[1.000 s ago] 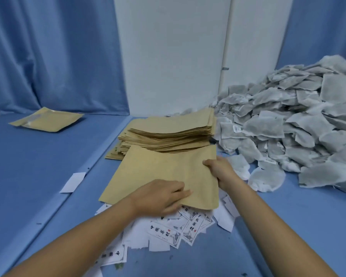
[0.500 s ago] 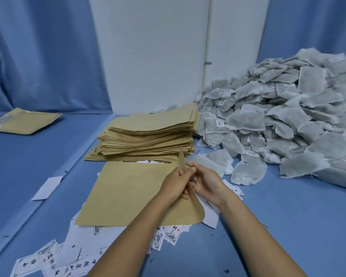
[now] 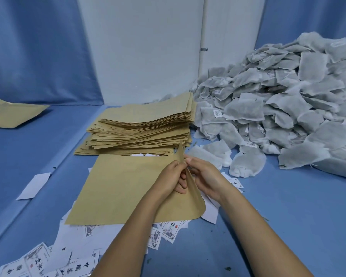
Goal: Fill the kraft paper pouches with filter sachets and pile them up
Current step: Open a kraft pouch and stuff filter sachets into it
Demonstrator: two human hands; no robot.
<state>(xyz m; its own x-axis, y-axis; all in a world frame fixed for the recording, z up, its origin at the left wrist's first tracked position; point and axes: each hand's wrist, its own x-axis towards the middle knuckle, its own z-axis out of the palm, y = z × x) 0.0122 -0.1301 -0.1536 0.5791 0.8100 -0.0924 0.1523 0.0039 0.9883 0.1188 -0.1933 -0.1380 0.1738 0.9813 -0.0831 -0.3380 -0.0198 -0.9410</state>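
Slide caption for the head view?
Left hand and right hand pinch open the edge of a pouch, stack behind it, sachet heap to the right.

Even, cool overhead light, soft shadows, no glare. Wide-angle bends edges w/ slight softness. Center sharp; bluish cast overall.

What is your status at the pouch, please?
Left hand and right hand pinch the pouch edge, parting it. Sachet pile untouched. Nothing in the way.

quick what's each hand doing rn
Left hand: closed, fingers pinching the raised edge of the paper pouch.
Right hand: closed, fingers pinching that same raised edge.
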